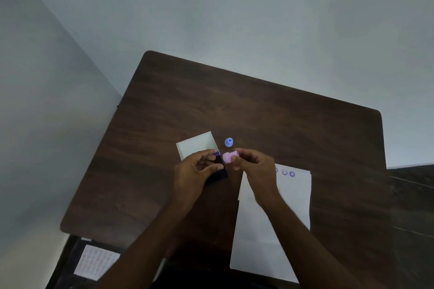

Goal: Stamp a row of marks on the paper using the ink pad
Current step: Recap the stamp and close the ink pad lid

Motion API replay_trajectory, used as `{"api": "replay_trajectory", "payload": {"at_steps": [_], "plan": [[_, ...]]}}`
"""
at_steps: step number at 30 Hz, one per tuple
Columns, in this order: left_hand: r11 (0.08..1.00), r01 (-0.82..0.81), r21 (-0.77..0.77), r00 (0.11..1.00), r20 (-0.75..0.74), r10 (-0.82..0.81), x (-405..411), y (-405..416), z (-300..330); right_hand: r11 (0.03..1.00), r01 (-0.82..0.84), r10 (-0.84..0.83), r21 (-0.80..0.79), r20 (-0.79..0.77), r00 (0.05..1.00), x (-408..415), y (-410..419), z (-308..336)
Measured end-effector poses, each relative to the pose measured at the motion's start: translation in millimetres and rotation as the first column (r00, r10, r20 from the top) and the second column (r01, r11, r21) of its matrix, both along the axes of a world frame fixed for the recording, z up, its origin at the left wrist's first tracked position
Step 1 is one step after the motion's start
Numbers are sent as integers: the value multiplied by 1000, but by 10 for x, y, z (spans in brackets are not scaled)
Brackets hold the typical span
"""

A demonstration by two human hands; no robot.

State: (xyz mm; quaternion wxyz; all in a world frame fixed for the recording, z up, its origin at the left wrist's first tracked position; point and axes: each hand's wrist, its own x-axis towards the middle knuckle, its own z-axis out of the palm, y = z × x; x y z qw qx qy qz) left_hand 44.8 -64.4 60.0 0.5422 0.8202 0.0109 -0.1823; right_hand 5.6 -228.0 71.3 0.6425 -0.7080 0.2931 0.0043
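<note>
My left hand (pixel 196 171) grips a dark ink pad (pixel 219 171) at the middle of the brown table (pixel 281 119), lifting it at a slant. My right hand (pixel 254 166) pinches a small pink stamp (pixel 229 157) just right of the pad's top end, close to it. White paper (pixel 293 195) lies under my right forearm; three purple smiley marks (pixel 284 172) run along its top edge, the leftmost partly hidden by my hand. A blue stamp (pixel 228 142) stands on the table behind the pink one.
An open white box (pixel 195 144) sits behind my left hand. Below the table's left front corner lies a white sheet with rows of pale round shapes (pixel 96 261). Grey walls rise behind the table and on the left.
</note>
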Motion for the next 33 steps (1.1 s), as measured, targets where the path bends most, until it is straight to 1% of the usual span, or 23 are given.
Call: {"api": "replay_trajectory", "payload": {"at_steps": [2, 5, 7, 10, 13, 16, 19, 21, 23, 27, 30, 33], "plan": [[999, 11, 50, 1000, -9, -11, 55, -62, -42, 990, 40, -44, -136, -28, 999, 58, -114, -83], [992, 34, 121, 998, -50, -28, 122, -145, -75, 933, 40, -84, -357, -110, 990, 149, -233, -243], [989, 30, 145, 998, -62, -22, 151, -190, -107, 908, 17, -81, -419, -135, 988, 208, -272, -356], [982, 32, 187, 998, -64, -20, 183, -219, -160, 887, -58, -45, -458, -210, 977, 317, -299, -520], [979, 37, 201, 998, -62, -25, 199, -213, -210, 877, -150, 3, -457, -308, 952, 433, -315, -633], [982, 46, 181, 997, -70, -34, 205, -200, -257, 849, -190, 34, -492, -307, 951, 500, -304, -656], [989, 58, 135, 995, -91, -46, 209, -187, -282, 791, -258, 107, -555, -290, 951, 534, -287, -649], [990, 54, 133, 994, -98, -41, 221, -174, -287, 763, -314, 143, -565, -326, 934, 563, -283, -657], [989, 45, 143, 994, -102, -31, 233, -159, -292, 757, -347, 162, -554, -355, 921, 583, -287, -671], [987, 28, 155, 994, -109, -11, 242, -126, -296, 748, -334, 169, -573, -321, 932, 546, -274, -657], [988, 5, 152, 994, -105, 12, 242, -72, -281, 765, -286, 158, -577, -263, 952, 479, -279, -602], [988, -29, 149, 994, -103, 45, 256, 24, -281, 776, -276, 159, -567, -249, 955, 422, -276, -516]]}}
